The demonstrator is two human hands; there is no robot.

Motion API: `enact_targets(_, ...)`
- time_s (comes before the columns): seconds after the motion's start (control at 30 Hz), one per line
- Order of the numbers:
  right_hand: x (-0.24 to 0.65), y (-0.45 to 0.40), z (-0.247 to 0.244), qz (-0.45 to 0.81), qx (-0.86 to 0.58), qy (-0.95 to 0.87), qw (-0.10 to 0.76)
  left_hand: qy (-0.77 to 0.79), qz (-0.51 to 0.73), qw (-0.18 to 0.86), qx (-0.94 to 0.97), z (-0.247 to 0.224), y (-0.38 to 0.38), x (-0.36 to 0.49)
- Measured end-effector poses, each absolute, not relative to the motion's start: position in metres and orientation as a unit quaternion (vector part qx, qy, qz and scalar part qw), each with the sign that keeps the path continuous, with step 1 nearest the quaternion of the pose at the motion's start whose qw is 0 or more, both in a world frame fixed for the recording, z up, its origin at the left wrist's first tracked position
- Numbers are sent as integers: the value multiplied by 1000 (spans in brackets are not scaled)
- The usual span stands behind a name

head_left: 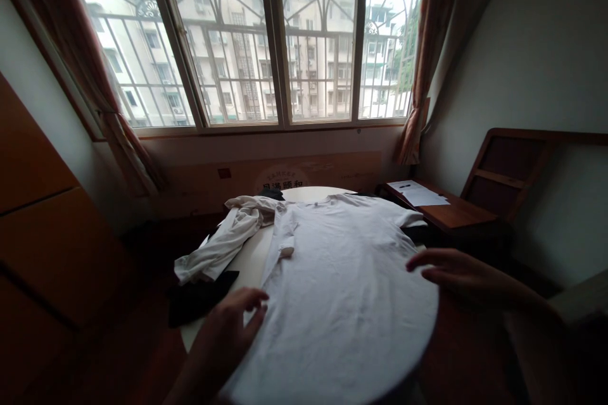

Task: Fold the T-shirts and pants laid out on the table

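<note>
- White T-shirt point(342, 278): lies spread on the round bench point(251, 258), neckline toward the window point(316, 44), lower part toward the person.
- Left hand point(230, 323): beside the shirt's left edge, grip released, thumb and finger slightly apart, no cloth visible between them.
- Right hand point(453, 272): at the right edge, grip released too, fingers half curled; cannot tell whether a fingertip touches the fabric.
- Handling: thin, creased cloth like this probably smooths best under flat palms, working from the middle outward.
- Pull: with a hand at each side, equal, light tension should keep the body square.
- Left sleeve point(285, 237): lies close along the body; worth drawing out straight.
- Beige garment point(228, 237): crumpled near that sleeve; best kept from catching the shirt.
</note>
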State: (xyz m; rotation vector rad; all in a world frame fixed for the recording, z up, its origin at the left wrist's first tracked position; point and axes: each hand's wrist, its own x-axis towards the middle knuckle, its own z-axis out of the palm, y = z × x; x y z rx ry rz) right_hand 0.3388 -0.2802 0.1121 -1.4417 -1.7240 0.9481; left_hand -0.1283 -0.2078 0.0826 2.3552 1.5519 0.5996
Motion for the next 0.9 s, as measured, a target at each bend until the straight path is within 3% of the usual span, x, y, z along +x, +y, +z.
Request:
enact_targets(0.07, 304, -233, 139, 411, -467, -641, 449, 554, 220, 44, 802, 98, -166, -102)
enact_targets(0.13, 273, -184, 150, 491, -355, -569, 556, 531, 175, 27, 829, 97, -124, -79)
enact_targets(0.23, 234, -112, 148, 622, -239, -384, 639, 499, 98, 6, 861, 79, -74, -56)
enact_targets(0.3, 213, -69, 138, 652, -254, -238, 673, 486, 62, -5, 872, 67, -53, -51)
enact_targets(0.43, 182, -2, 111, 651, -347, -93, 668, 487, 77, -40, 869, 56, -30, -60)
enact_targets(0.63, 146, 63, 77, 635, -395, -89, 658, 477, 72, -54, 874, 56, -19, -64)
enact_targets(0.7, 134, 80, 67, 631, -401, -96, 658, 501, 99, -8, 859, 58, -11, -61)
enact_targets(0.9, 113, 106, 37, 609, -391, -100, 683, 569, 343, 230, 712, 73, 41, -69)
